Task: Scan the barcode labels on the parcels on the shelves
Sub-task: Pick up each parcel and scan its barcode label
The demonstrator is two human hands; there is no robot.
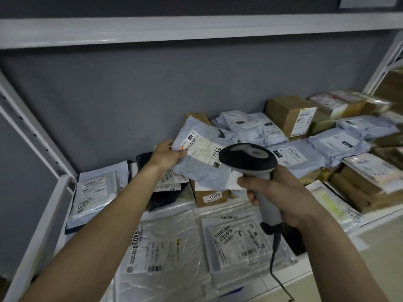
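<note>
1. L hand (166, 154) pinches the edge of a grey poly parcel (200, 168), thumb on its label (201, 149); parcel is lifted and tilted up off the pile, label facing me.
2. R hand (281, 192) is wrapped round the grip of the scanner (248, 159). Scanner head sits just right of the lifted label and overlaps its lower right corner in view. Cable (275, 253) hangs below the R hand.
3. Can't tell if the trigger is pressed; no beam visible on the label.
4. Step in hand, my read: lining up the scanner on this one label.
5. Progress: can't tell from here which parcels are already scanned; nothing marks them.
6. Left to do, by the look of it: plenty. Clear-bag parcels (165, 247) lie below both hands, a white bag (96, 192) left of the L arm, a small box marked 1834 (212, 197) between the hands.
7. Right of the R hand: more grey bags (340, 144) and cardboard boxes (290, 114) stacked along the shelf (54, 205), labels mostly up.
8. Upper shelf above the hands: only one pale item at the top right edge, too cut off to tell.
</note>
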